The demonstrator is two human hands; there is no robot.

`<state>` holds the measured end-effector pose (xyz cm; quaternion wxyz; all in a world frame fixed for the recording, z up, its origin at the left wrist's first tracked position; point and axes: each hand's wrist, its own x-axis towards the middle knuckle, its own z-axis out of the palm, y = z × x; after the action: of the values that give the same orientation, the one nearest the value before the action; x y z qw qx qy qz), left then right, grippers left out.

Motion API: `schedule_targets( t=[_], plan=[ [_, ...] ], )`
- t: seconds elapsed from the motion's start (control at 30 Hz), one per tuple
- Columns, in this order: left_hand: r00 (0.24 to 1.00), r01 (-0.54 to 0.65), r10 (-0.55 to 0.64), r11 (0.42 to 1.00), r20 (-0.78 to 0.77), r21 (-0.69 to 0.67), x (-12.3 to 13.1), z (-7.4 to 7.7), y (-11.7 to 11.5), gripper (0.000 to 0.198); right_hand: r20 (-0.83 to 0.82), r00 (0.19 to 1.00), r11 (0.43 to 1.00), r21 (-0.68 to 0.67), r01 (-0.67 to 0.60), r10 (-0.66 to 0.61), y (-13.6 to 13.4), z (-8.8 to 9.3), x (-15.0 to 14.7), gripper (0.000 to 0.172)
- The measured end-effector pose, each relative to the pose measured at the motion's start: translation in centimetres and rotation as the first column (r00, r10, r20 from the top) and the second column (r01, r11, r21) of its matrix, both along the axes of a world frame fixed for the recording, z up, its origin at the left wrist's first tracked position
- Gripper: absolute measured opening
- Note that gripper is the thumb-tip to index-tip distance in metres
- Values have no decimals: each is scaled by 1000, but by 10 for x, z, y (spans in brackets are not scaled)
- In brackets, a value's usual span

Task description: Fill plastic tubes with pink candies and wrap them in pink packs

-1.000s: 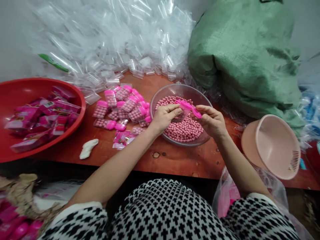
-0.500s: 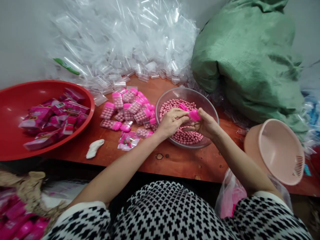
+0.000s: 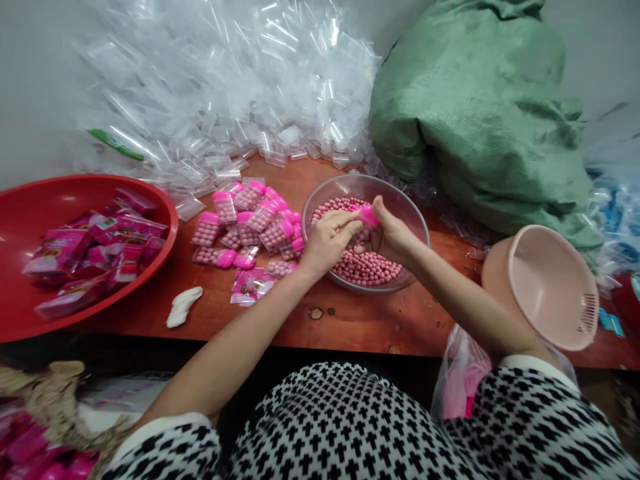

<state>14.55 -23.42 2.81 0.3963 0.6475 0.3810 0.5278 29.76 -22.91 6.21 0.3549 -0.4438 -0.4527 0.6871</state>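
Both hands meet above a clear plastic bowl [image 3: 424, 250] of round pink candies [image 3: 367, 268]. My right hand [image 3: 395, 233] grips a small candy box, its bright pink cap [image 3: 369, 215] showing under the raised thumb. Most of the box body is hidden by the fingers. My left hand [image 3: 325, 241] has its fingers pressed together against the near side of the same box. Just left of the bowl lies a pile of clear boxes [image 3: 263, 217], filled with pink candies and topped with pink caps. A printed pink packet [image 3: 250, 285] lies in front of the pile.
On the left stands a red basin [image 3: 167, 247] with pink packets. Empty clear boxes [image 3: 225, 80] heap up along the back, beside a large green sack [image 3: 470, 100]. A tilted peach basket [image 3: 550, 287] sits at the right; a crumpled white cloth [image 3: 183, 307] lies near the front edge.
The view has shifted slightly. My hands have drawn closer together around the box, and its pink cap is more upright under my right thumb. The piles look unchanged.
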Motion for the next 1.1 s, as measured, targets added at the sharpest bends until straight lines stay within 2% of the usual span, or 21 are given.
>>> schedule_targets(
  t=[0.1,0.2,0.27,0.33,0.4,0.47,0.53,0.63,0.77,0.83,0.9,0.97,1.03,1.1],
  plan=[
    [990,-43,49,998,134,-51,-17,7,10,30,168,984,991,111,-72,52,26,22,20,70],
    [976,-164,170,985,139,-48,-51,10,20,32,420,906,950,299,-86,-50,49,27,43,60],
    [961,-272,273,962,39,-19,-78,7,25,28,664,739,899,385,-207,-115,59,16,53,46],
    [926,-345,346,938,-150,32,-102,-1,30,25,865,473,844,375,-384,-169,62,0,54,40],
    [850,-377,391,919,-352,111,-119,-11,35,24,945,241,811,317,-492,-223,63,-15,50,49],
    [763,-362,397,916,-511,172,-128,-20,40,24,965,134,819,263,-510,-226,63,-25,45,59],
    [703,-337,378,923,-602,186,-131,-28,44,25,976,111,837,219,-501,-188,64,-29,46,52],
    [678,-345,374,922,-633,175,-131,-35,48,28,983,61,855,178,-487,-170,66,-26,56,39],
    [687,-379,427,901,-588,210,-127,-34,57,29,977,-138,865,76,-496,-165,62,-15,66,39],
    [708,-374,436,899,-555,228,-124,-30,69,30,969,-188,862,45,-506,-161,63,-7,65,44],
    [722,-347,421,907,-549,239,-119,-24,89,30,966,-160,861,100,-499,-204,71,2,60,47],
    [705,-304,384,923,-596,236,-115,-19,117,30,947,-95,851,230,-471,-308,87,11,52,43],
    [649,-252,310,949,-695,188,-112,-15,148,29,912,-42,820,346,-456,-408,112,19,41,37],
    [575,-241,240,963,-782,118,-108,-15,178,27,892,-23,795,391,-464,-452,142,23,28,35]
  ],
)
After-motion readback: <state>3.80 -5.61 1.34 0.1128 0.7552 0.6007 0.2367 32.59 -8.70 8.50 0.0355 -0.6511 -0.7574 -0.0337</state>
